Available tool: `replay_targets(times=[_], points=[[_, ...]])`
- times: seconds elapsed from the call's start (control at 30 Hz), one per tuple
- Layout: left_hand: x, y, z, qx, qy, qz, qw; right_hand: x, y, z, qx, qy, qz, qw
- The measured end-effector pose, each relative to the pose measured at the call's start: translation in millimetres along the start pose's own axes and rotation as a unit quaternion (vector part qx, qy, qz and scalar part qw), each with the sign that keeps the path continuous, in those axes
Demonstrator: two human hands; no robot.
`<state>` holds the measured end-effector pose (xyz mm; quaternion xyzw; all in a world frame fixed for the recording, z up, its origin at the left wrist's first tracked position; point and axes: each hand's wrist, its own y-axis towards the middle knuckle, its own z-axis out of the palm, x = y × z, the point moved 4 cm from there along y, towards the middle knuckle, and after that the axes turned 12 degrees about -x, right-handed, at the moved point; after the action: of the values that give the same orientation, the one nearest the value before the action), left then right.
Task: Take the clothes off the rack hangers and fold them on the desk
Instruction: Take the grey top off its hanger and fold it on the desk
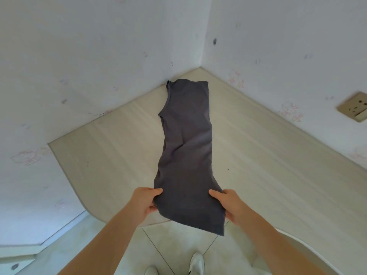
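Observation:
A dark grey garment (186,147), folded lengthwise into a long strip, lies on the pale wooden desk (268,151), its far end reaching toward the wall corner. Its near end hangs past the desk's front edge. My left hand (146,202) pinches the near left edge of the garment, thumb on top. My right hand (228,205) grips the near right edge, thumb on top as well. No rack or hangers are in view.
Two patterned white walls meet behind the desk. A beige wall socket (355,107) sits on the right wall. The desk's front edge curves at the left. Tiled floor and my white shoes (196,262) show below.

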<state>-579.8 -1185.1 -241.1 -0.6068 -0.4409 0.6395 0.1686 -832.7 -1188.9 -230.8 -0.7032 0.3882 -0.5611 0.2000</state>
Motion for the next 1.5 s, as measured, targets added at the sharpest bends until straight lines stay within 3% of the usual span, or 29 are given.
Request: replay_targets(times=[0.13, 0.4, 0.67, 0.8, 0.97, 1.1, 1.17, 1.2, 1.27, 1.37, 1.5], points=[[8, -3, -18, -0.011, 0.051, 0.001, 0.999, -14, -9, -7, -0.069, -0.067, 0.01, 0.995], [1, -14, -42, -0.026, 0.11, 0.079, 0.99, -29, -39, -9, -0.111, -0.032, 0.002, 0.993], [-36, -28, -45, 0.087, 0.16, 0.183, 0.966, 2, -65, -2, -0.1, 0.053, -0.024, 0.993], [-71, -26, -31, 0.103, 0.184, 0.194, 0.958, 41, -57, 2, -0.06, 0.11, 0.006, 0.992], [-143, 2, 1, 0.119, 0.148, 0.153, 0.97, 117, -18, 1, -0.007, 0.17, 0.048, 0.984], [-211, 43, 44, 0.103, 0.07, 0.123, 0.985, 192, 44, 10, 0.012, 0.221, 0.052, 0.974], [-230, 75, 63, 0.087, -0.005, 0.128, 0.988, 220, 81, 14, -0.019, 0.248, 0.019, 0.968], [-231, 93, 71, 0.072, -0.026, 0.132, 0.988, 225, 101, 16, -0.053, 0.231, 0.003, 0.972], [-215, 117, 73, -0.009, 0.036, 0.17, 0.985, 214, 124, 18, -0.103, 0.149, -0.011, 0.983], [-170, 127, 62, -0.123, 0.212, 0.241, 0.939, 162, 136, 39, -0.045, 0.012, 0.009, 0.999], [-114, 128, 48, -0.112, 0.34, 0.297, 0.885, 102, 139, 51, -0.087, -0.154, -0.071, 0.982]])
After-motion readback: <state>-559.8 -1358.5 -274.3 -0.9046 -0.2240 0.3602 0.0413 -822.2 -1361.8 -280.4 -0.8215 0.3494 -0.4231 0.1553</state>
